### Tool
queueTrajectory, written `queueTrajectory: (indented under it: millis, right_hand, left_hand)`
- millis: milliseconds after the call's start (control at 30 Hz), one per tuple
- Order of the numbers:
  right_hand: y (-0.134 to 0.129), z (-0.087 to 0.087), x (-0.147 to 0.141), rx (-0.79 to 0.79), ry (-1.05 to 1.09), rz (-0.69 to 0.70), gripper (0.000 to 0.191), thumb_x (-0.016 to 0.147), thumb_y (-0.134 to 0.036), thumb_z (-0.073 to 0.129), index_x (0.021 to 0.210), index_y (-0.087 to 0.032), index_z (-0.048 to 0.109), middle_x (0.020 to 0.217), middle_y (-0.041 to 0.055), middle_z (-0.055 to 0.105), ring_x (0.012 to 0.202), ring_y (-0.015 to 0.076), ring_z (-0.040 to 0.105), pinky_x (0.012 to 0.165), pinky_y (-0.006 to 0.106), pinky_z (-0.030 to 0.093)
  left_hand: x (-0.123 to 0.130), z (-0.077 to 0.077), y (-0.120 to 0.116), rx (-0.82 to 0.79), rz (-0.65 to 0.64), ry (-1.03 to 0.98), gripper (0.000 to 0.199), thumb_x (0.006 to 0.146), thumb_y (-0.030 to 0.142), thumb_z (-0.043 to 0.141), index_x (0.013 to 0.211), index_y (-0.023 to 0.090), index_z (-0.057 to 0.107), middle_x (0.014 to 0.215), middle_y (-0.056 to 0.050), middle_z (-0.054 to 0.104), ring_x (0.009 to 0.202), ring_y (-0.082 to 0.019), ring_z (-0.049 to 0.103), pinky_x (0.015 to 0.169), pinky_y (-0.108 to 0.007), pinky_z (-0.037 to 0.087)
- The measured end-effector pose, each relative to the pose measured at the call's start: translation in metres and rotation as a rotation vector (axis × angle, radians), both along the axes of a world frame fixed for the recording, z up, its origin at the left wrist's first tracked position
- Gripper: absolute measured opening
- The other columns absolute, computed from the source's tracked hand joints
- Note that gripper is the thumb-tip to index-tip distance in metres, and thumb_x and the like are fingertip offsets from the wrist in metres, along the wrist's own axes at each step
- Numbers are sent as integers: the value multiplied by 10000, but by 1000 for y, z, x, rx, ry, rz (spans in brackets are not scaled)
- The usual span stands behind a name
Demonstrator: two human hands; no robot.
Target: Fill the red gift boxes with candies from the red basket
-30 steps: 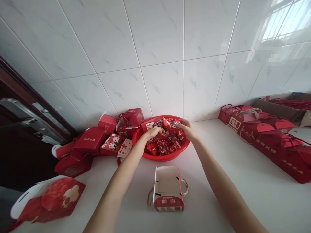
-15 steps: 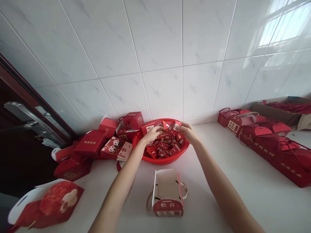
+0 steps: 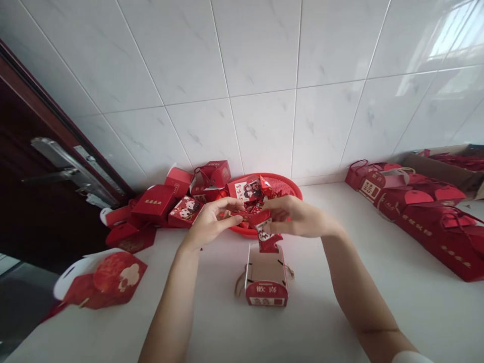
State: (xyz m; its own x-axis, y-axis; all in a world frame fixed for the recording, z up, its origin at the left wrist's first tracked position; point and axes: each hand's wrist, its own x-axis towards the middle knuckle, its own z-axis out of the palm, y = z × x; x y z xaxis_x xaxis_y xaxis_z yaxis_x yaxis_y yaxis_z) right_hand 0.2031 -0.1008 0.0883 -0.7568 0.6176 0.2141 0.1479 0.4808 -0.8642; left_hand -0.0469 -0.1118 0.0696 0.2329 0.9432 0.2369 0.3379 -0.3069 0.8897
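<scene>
My right hand [image 3: 298, 217] is closed around red wrapped candy packets [image 3: 267, 234], held just above the back edge of a small open box. My left hand [image 3: 214, 219] is in front of the basket, thumb and fingers curled about a red candy packet [image 3: 245, 218], partly hidden. Below them stands the red and white gift box [image 3: 266, 292], open at the top, with rope handles at its sides; its visible inside is bare. Behind both hands lies the red plastic basket [image 3: 297, 189], holding several red packets and a printed card box [image 3: 247, 189].
Several red gift boxes [image 3: 153, 204] are piled at the left by the door handle [image 3: 56, 174]. An open red box [image 3: 104, 280] lies at the front left. Filled red boxes [image 3: 427, 232] line the right side, near a cardboard carton [image 3: 442, 169]. A tiled wall stands behind.
Both hands have drawn back from inside the basket toward the gift box. Red packets have come out in my right hand. The view has shifted slightly.
</scene>
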Motion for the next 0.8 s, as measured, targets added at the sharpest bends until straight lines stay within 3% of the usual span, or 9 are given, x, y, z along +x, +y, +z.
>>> queueTrajectory:
  millis: [133,233,400,633,800]
  right_hand:
    - [-24,4,-8,179,-282,-15,172,866,-193,643,1020,-184,718,763,1,710,606,115,588,596,245,427]
    - [-30,3,-10,231,-375,-12,186,876,-181,630,1038,-197,720,787,3,717,609,112,582,611,245,404]
    - [-33,4,-7,226,-480,-92,176,902,-242,607,1037,-186,705,848,36,737,678,140,631,603,245,383]
    - [-35,7,-7,264,-599,-121,125,875,-226,612,958,-195,700,800,31,728,666,147,629,570,244,349]
    - [-33,8,-7,286,-697,-51,109,854,-194,612,855,-206,720,783,18,730,646,145,619,573,254,341]
  left_hand:
    - [-2,11,-20,40,13,139,262,759,332,755,980,196,722,999,-49,733,898,-205,671,789,-313,535]
    - [2,14,-31,31,-30,219,213,779,329,733,955,209,720,956,-30,733,889,-199,675,800,-312,544]
    - [10,15,-43,73,-78,313,179,810,249,693,986,227,721,1007,-22,734,943,-190,666,819,-293,539]
    - [21,11,-49,115,-197,389,127,815,174,665,926,217,708,954,-13,714,812,-160,649,724,-268,518]
    - [32,8,-48,89,-346,491,212,803,104,637,952,233,715,1032,-11,705,947,-190,663,845,-284,507]
